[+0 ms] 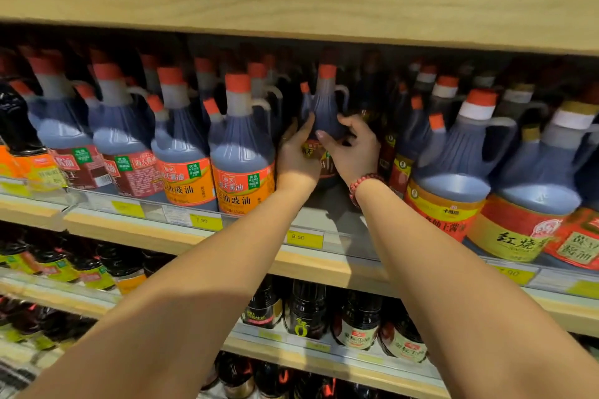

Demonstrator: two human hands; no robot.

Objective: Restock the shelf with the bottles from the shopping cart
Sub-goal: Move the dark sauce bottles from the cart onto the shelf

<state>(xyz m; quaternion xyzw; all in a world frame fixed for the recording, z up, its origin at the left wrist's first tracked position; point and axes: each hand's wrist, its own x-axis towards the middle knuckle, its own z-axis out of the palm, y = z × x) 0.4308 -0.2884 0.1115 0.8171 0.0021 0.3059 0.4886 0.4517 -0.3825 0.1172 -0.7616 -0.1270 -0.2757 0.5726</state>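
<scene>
1. Shelving of pale wood (291, 6) is filling the view in several tiers, and the middle tier is carrying rows of dark, red-capped plastic sauce bottles.
2. Standing just left of the gap in that middle tier is an orange-labelled dark sauce bottle (241, 152); just right of the gap is a yellow-and-red-labelled jug with a white collar (453, 178).
3. Sitting upright in the gap, set back from the shelf's front edge, is a dark ribbed sauce bottle with a red cap and side handle (325, 107).
4. Gripping that bottle's left side is the left hand (296, 155), fingers curling round its body.
5. Clasping its right side is the right hand (353, 152), fingers wrapping the shoulder, with a red beaded bracelet (361, 186) on the wrist.
</scene>
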